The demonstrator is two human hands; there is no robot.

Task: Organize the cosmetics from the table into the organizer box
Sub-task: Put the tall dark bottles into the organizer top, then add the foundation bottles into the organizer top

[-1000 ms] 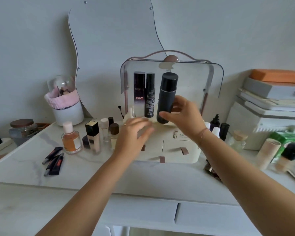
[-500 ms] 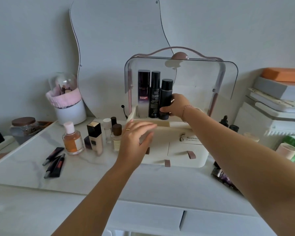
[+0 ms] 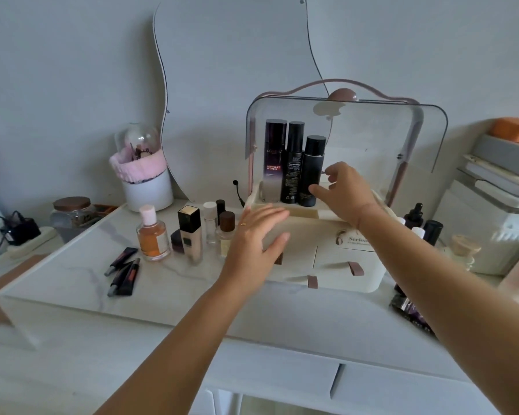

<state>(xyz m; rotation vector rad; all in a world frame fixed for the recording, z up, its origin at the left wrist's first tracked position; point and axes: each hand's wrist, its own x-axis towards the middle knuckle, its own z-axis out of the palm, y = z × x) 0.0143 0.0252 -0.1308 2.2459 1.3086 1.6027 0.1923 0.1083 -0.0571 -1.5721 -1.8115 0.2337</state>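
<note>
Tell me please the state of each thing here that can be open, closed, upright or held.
Clear curved lid of the cream organizer box: raised open.
Cream front drawers: closed.
Short black cylindrical bottle: upright inside the box.
Three dark squeeze tubes: lying flat.
Left hand: open, fingers spread, holding nothing.
Right hand: at the short black bottle; grip unclear.

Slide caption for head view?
Right hand at the short black bottle standing in the organizer box; left hand open near its front.

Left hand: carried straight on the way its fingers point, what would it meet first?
Probably the cream plastic organizer box, at its front upper rim just beyond the fingertips of the left hand; depth is unclear.
</note>
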